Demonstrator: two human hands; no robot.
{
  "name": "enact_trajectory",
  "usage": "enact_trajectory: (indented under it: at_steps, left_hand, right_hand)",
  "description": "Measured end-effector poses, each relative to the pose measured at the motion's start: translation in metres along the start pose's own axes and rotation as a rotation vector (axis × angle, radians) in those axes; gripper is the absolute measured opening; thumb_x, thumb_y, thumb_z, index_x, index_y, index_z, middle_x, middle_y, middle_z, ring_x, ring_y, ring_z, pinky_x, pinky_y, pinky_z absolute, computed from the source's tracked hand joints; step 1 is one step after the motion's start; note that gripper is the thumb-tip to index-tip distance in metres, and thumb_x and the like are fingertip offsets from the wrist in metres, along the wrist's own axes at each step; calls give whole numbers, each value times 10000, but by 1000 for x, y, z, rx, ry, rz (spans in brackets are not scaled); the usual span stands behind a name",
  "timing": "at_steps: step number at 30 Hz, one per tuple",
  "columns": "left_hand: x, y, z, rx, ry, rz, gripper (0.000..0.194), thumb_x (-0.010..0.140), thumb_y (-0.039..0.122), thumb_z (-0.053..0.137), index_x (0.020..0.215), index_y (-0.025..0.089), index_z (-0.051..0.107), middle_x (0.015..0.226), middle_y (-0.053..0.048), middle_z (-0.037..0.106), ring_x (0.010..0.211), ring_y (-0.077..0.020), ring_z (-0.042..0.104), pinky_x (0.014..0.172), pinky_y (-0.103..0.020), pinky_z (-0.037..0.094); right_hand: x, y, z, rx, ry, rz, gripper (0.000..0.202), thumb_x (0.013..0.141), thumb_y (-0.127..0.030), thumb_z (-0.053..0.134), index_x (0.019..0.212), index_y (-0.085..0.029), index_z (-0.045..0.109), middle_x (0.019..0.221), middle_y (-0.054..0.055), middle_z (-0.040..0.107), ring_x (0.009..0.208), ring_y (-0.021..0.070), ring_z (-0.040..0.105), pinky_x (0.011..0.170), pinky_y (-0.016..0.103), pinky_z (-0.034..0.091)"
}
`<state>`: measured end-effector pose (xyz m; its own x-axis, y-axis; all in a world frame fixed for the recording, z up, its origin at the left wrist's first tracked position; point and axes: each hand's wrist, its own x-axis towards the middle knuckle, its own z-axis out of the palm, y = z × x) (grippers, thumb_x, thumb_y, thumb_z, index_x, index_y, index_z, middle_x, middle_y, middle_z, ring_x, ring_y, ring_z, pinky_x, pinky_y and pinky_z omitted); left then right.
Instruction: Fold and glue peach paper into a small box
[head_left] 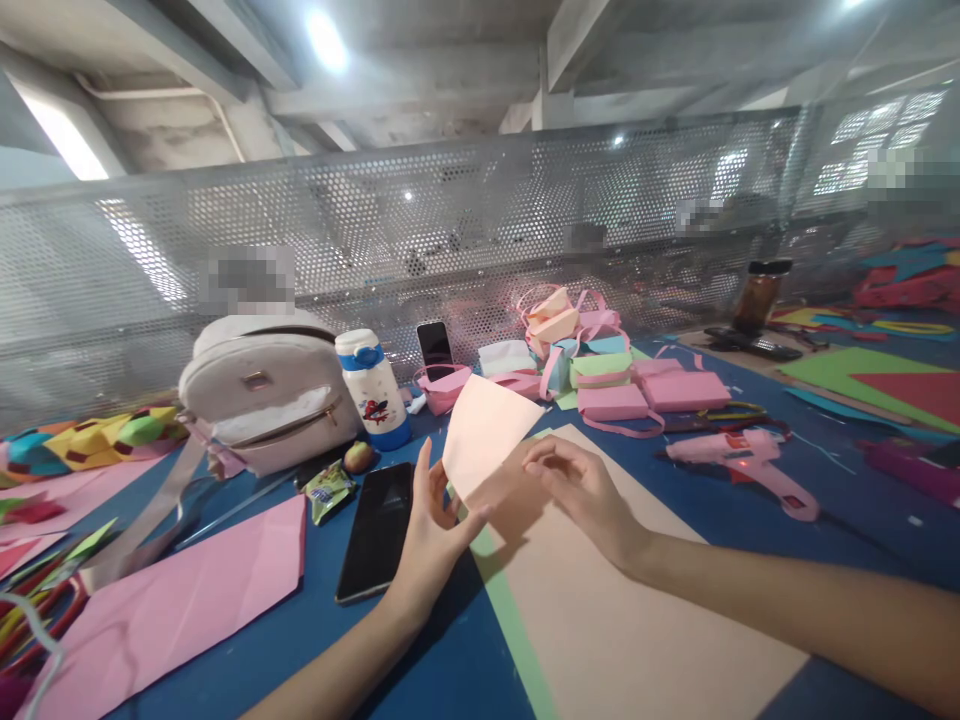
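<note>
A small piece of peach paper [487, 435] stands raised and slightly curved above the table. My left hand [439, 515] holds it at its lower left, with the thumb in front and some fingertips hidden behind it. Close to the paper's shaded lower right side is my right hand [585, 495], its fingers curled in with the tips near the thumb. What those fingertips hold, if anything, I cannot make out. Beneath both hands lies a large peach sheet [645, 620], with a green sheet [517, 640] showing along its left edge.
A black phone [375, 535] lies by my left wrist, near a pink sheet [202, 600]. Behind are a white backpack [270, 390], a bottle [373, 395] and several small paper bags [611, 400]. A pink glue gun [750, 460] lies right. A perforated metal screen [450, 220] closes the back.
</note>
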<state>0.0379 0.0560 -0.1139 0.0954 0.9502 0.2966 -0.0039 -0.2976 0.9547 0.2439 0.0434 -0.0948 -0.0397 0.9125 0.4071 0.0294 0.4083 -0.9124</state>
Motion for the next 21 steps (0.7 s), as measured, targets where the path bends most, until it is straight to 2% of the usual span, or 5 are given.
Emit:
enact_trajectory:
  at_steps: [4,8,12,16,21]
  left_hand:
    - [0,-6,0,15,47,40,1076,722,516,817,1554,322,163,1495,-169,456,1446,-348,401,1098,-486,456]
    - [-2,-6,2,52,93,124,1058,710,442,845,1551,345,210,1509,-126,428,1466,-341,355,1146,-502,401]
    - [-6,-2,4,128,122,182,1018,722,398,834,1548,357,240,1549,-105,367,1501,-346,269,1169,-514,362]
    - [-9,1,5,188,128,193,1006,735,399,808,1553,353,225,1541,-114,361,1481,-361,295,1148,-534,371]
    - [-9,2,5,214,126,195,999,734,384,800,1552,336,228,1537,-116,357,1469,-357,307,1129,-517,390]
  right_hand:
    - [3,-9,-6,-177,-13,-287,112,965,-331,623,900,-252,670,917,21,671,930,215,607,871,342,454]
    - [2,-6,-8,-319,-75,-605,74,987,-269,603,978,-250,673,909,24,707,879,217,600,846,375,441]
    - [-3,1,-3,-529,-208,-803,206,1020,-273,541,1179,-226,663,883,39,688,818,210,561,799,378,421]
    - [-8,1,-1,-675,-255,-944,292,1032,-238,494,1295,-174,603,893,54,667,823,207,545,782,371,402]
    - [-9,-1,-1,-717,-248,-942,295,1036,-228,477,1301,-187,600,885,46,650,818,203,527,776,367,384]
